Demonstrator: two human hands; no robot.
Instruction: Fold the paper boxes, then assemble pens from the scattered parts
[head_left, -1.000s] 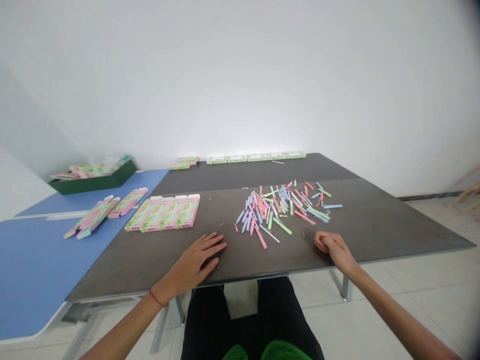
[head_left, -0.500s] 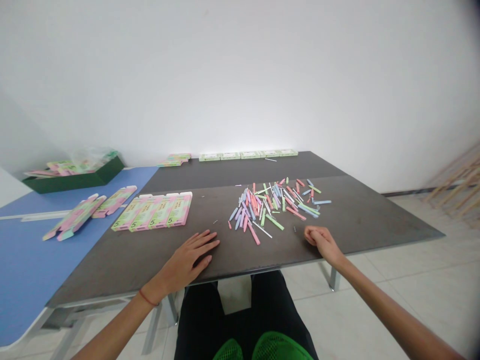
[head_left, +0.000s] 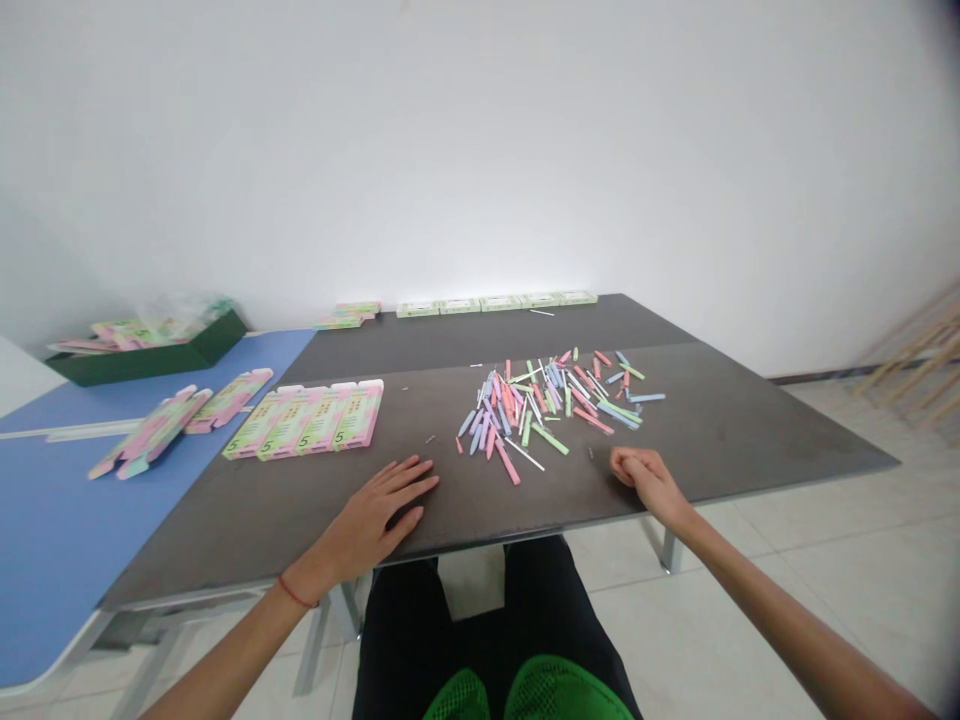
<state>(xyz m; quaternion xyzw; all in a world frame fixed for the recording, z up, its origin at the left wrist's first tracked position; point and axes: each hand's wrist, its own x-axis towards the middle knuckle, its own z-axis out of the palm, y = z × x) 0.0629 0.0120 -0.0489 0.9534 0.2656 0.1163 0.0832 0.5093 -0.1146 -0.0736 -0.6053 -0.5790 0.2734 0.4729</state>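
My left hand (head_left: 386, 507) lies flat near the dark table's front edge, fingers spread and holding nothing. On the right, my right hand (head_left: 646, 480) rests on the table as a closed fist, and no object shows in it. Between and beyond the hands is a loose pile of slim pastel sticks (head_left: 517, 410) in pink, purple, blue and green, mixed with thin white rods (head_left: 525, 455). Neither hand touches the pile. Left of it, several pink-and-green cartons (head_left: 307, 422) marked 5 lie side by side, their near ends just beyond my left hand.
More cartons (head_left: 480, 304) line the table's back edge, near a small stack (head_left: 349, 315). On the blue table (head_left: 52, 540) at left are loose cartons (head_left: 154, 430) with flaps out and a green box (head_left: 157, 362) of cartons and clear plastic. A wall stands behind.
The camera view has shifted slightly. Both hands keep their places and shapes, and I see nothing picked up or put down.
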